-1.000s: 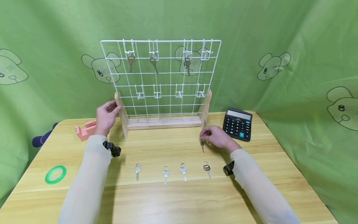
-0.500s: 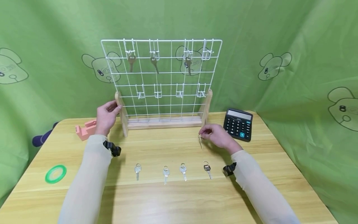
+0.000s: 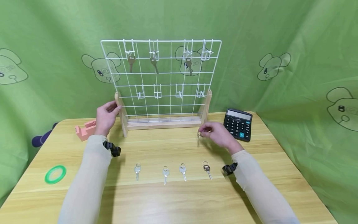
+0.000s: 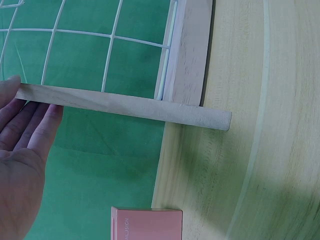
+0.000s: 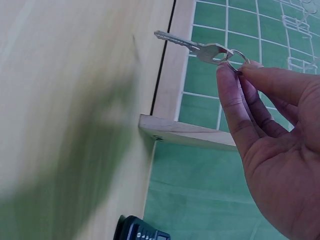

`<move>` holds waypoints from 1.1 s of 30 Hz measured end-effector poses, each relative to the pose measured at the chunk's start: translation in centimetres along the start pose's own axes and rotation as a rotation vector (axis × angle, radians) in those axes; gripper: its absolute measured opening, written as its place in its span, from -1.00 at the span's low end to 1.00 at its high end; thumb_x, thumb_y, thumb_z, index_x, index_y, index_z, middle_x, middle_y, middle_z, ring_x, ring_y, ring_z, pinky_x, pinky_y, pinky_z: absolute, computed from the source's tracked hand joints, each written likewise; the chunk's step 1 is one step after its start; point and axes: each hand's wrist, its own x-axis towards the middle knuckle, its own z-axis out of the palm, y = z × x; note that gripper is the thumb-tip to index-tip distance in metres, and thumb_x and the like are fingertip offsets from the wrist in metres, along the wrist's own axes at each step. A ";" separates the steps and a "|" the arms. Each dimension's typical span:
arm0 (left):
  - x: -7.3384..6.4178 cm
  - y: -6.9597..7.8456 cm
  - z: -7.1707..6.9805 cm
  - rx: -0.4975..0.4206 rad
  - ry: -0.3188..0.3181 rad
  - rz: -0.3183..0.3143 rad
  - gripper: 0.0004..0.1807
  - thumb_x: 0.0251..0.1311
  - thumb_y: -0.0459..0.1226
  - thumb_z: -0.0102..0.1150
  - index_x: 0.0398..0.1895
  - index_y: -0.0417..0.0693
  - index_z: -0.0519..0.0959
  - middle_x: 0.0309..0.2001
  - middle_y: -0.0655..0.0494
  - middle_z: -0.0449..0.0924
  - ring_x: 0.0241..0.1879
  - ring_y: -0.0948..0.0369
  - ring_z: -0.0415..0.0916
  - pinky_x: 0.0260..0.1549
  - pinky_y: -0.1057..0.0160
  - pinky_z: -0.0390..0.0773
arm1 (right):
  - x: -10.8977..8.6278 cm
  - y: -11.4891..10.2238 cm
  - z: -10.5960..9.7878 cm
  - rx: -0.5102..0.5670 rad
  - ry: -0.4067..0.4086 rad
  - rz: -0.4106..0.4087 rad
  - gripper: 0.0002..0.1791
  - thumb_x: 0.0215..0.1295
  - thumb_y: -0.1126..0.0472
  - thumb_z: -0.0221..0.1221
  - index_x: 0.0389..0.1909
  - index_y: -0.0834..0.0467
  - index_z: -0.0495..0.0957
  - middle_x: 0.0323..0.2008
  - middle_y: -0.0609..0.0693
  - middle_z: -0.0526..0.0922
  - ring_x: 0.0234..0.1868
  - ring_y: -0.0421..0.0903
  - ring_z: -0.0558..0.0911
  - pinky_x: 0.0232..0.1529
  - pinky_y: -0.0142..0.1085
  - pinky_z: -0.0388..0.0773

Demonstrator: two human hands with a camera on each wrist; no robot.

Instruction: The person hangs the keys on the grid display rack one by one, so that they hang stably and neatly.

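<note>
Key shifted slightly left, dangling below right hand pinching its ring, left hand gripping wooden upright

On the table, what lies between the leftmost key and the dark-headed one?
In the head view, two more lie there: a silver key and, to its right, another silver key.

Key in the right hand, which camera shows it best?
The right wrist view: there the key shows large and unobstructed. The head view shows it only small, hanging from the right hand; the left wrist view doesn't show it.
</note>
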 end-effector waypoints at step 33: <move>-0.3 0.2 -0.1 0.007 -0.001 -0.019 -0.48 0.33 -0.29 0.21 0.34 -0.19 0.39 0.29 -0.14 0.43 0.23 0.07 0.42 0.19 0.28 0.47 | -0.1 -5.2 -3.5 -0.039 0.122 -0.093 -0.86 0.31 0.34 0.25 -0.14 0.16 0.66 -0.16 0.02 0.66 -0.16 -0.02 0.61 -0.11 -0.13 0.62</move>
